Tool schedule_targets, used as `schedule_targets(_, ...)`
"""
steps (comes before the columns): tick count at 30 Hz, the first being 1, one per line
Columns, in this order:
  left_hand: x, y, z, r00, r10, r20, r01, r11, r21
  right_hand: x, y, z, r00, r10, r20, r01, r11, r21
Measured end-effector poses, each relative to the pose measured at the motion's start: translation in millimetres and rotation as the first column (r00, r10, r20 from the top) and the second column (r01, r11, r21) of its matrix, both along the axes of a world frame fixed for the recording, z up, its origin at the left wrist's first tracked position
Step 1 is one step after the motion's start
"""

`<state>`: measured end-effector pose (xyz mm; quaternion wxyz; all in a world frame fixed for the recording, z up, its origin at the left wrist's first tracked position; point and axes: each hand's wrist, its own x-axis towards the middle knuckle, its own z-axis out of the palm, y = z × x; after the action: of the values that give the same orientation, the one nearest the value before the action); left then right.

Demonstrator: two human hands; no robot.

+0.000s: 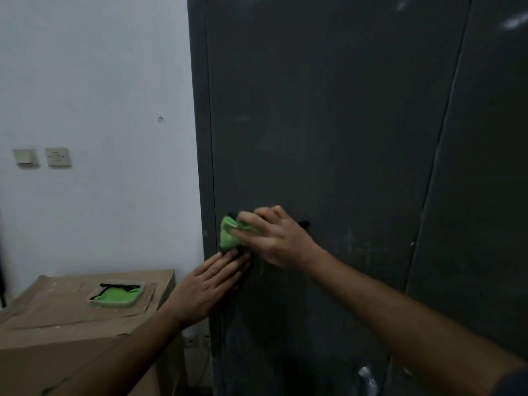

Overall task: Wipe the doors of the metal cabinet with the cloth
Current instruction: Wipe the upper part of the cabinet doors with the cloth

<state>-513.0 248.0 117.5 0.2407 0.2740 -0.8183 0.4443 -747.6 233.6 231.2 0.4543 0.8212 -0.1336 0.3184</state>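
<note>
Down to the left of my grip, a shallow tray (pixel 137 299) on the cardboard box (pixel 71 318) is holding a green cloth (pixel 115 296). My left hand (pixel 204 290) is lying flat, fingers straight, against the cabinet door (pixel 328 124), just below my right hand (pixel 274 238), which is pressing the bunched green wiping cloth (pixel 228 234) to the door with curled fingers. Further right, the second door (pixel 485 195) is standing closed.

Door face (pixel 328 124) lies open above; cardboard box (pixel 57 318) crowds lower left.

Head view, close, facing cabinet door (pixel 328 138).
</note>
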Motion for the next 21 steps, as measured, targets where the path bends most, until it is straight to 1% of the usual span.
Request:
schedule_targets(1, 2, 0, 0, 1.000, 0.012, 0.011, -0.012, 1.000, 0.017, -16, 0, 7, 0.996, -0.005, -0.087, 0.004, 1.000, -0.014)
schedule_targets(2, 3, 1, 0, 0.999, 0.034, 0.017, -0.034, 0.999, 0.041, -31, -2, 19, 0.997, -0.015, -0.077, 0.012, 0.999, -0.039)
schedule_targets(3, 2, 2, 0, 0.998, 0.056, 0.022, -0.058, 0.996, 0.066, -42, -5, 35, 1.000, -0.029, 0.009, 0.029, 0.998, -0.061)
schedule_targets(4, 1, 2, -1, 0.997, 0.073, 0.025, -0.075, 0.994, 0.079, -48, -7, 52, 0.985, -0.041, 0.165, 0.053, 0.996, -0.071)
schedule_targets(5, -1, 3, -2, 0.996, 0.085, 0.025, -0.086, 0.993, 0.082, -47, -8, 67, 0.929, -0.066, 0.364, 0.088, 0.995, -0.044)
schedule_targets(6, -2, 3, -4, 0.995, 0.093, 0.021, -0.094, 0.992, 0.078, -38, -8, 76, 0.830, -0.096, 0.550, 0.104, 0.994, 0.016)
schedule_targets(7, -3, 3, -5, 0.995, 0.099, 0.012, -0.099, 0.992, 0.071, -22, -6, 77, 0.725, -0.108, 0.680, 0.083, 0.994, 0.068)
schedule_targets(8, -3, 3, -6, 0.995, 0.100, 0.002, -0.100, 0.993, 0.063, -2, -5, 69, 0.668, -0.110, 0.736, 0.058, 0.994, 0.096)
schedule_targets(9, -5, 3, -7, 0.995, 0.096, -0.007, -0.095, 0.994, 0.057, 16, -3, 56, 0.708, -0.104, 0.699, 0.040, 0.993, 0.107)
schedule_targets(10, -6, 4, -7, 0.996, 0.087, -0.012, -0.086, 0.995, 0.053, 33, 1, 38, 0.826, -0.078, 0.558, 0.027, 0.995, 0.099)
schedule_targets(11, -7, 5, -8, 0.997, 0.074, -0.008, -0.074, 0.996, 0.049, 44, 5, 19, 0.943, -0.055, 0.327, 0.031, 0.997, 0.077)
schedule_targets(12, -8, 7, -9, 0.998, 0.062, 0.005, -0.063, 0.997, 0.047, 47, 9, 7, 0.996, -0.056, 0.068, 0.052, 0.997, 0.060)
schedule_targets(13, -8, 9, -10, 0.998, 0.055, 0.022, -0.056, 0.997, 0.054, 43, 11, 6, 0.987, -0.076, -0.139, 0.082, 0.996, 0.040)
schedule_targets(14, -9, 11, -10, 0.998, 0.050, 0.033, -0.052, 0.996, 0.069, 39, 9, 16, 0.971, -0.085, -0.222, 0.085, 0.996, -0.006)
schedule_targets(15, -9, 13, -9, 0.998, 0.048, 0.031, -0.050, 0.996, 0.080, 38, 4, 29, 0.976, -0.078, -0.203, 0.072, 0.997, -0.038)
schedule_targets(16, -9, 14, -8, 0.998, 0.051, 0.021, -0.053, 0.995, 0.083, 40, 1, 44, 0.993, -0.071, -0.098, 0.069, 0.997, -0.026)
schedule_targets(17, -9, 14, -8, 0.998, 0.059, 0.014, -0.060, 0.995, 0.079, 44, -2, 57, 0.994, -0.059, 0.093, 0.058, 0.998, 0.009)
schedule_targets(18, -9, 14, -9, 0.998, 0.067, 0.012, -0.068, 0.995, 0.072, 49, -3, 65, 0.953, -0.049, 0.300, 0.027, 0.997, 0.078)
schedule_targets(19, -10, 14, -10, 0.997, 0.073, 0.011, -0.073, 0.995, 0.070, 54, -2, 66, 0.892, -0.039, 0.451, -0.024, 0.991, 0.132)
schedule_targets(20, -10, 14, -10, 0.997, 0.072, 0.008, -0.073, 0.995, 0.074, 58, -2, 57, 0.862, -0.027, 0.506, -0.050, 0.989, 0.139)
schedule_targets(21, -9, 14, -10, 0.998, 0.069, 0.006, -0.069, 0.995, 0.077, 60, -4, 41, 0.903, -0.012, 0.430, -0.046, 0.991, 0.125)
